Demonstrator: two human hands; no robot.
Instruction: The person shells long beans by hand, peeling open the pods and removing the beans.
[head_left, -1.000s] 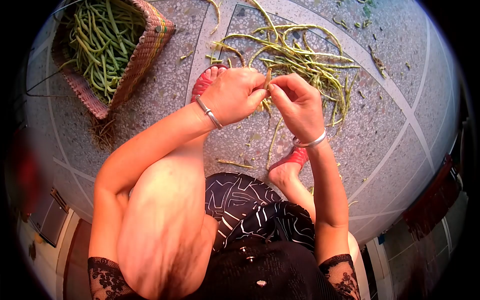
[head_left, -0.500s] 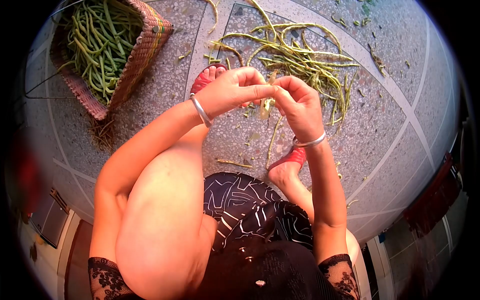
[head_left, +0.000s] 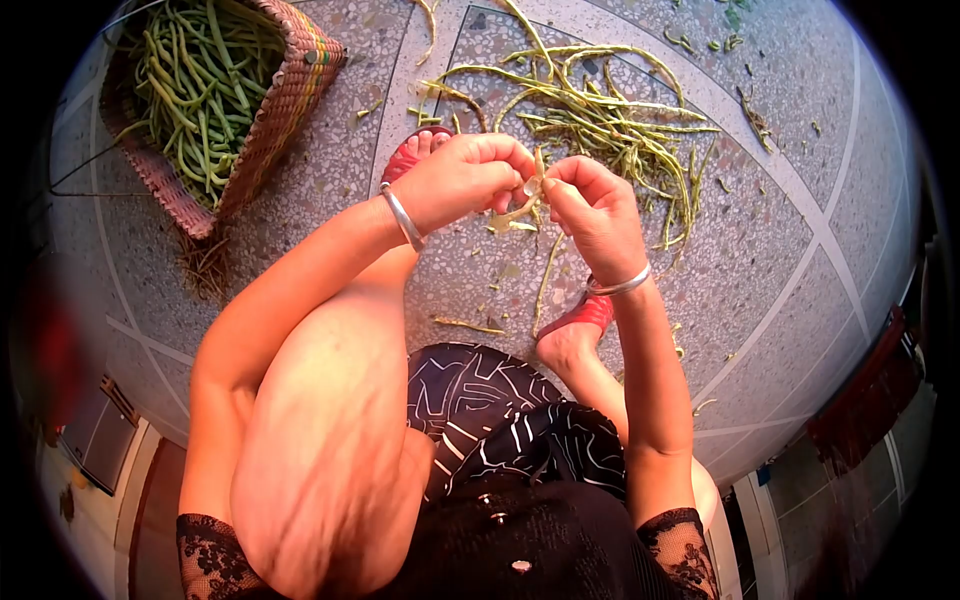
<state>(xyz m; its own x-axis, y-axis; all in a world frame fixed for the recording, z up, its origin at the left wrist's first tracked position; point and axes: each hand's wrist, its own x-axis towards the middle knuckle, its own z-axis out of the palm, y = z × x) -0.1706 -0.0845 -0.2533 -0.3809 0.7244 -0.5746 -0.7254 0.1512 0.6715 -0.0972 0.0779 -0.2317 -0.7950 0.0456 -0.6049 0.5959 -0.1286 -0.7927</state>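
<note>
Between my hands is a pale, split long bean pod (head_left: 520, 213), opened out, with a whitish inside showing. My left hand (head_left: 465, 182) is closed, its fingers curled around the pod's left side. My right hand (head_left: 603, 218) pinches the pod's other side between thumb and forefinger. Just beyond my hands, a loose pile of long beans (head_left: 600, 115) lies on the speckled floor. Some of those beans look yellowish and dry. The fingertips hide part of the pod.
A woven basket (head_left: 290, 100) full of green long beans (head_left: 200, 90) stands at the upper left, with a heap of dry brown scraps (head_left: 203, 268) beside it. Bean bits are scattered over the terrazzo floor (head_left: 770, 250). My feet in red sandals (head_left: 580, 318) flank the work area.
My fingertips have moved slightly apart, and the pod between them has opened wider. My left fingers have curled in more. The basket and the bean pile have not moved.
</note>
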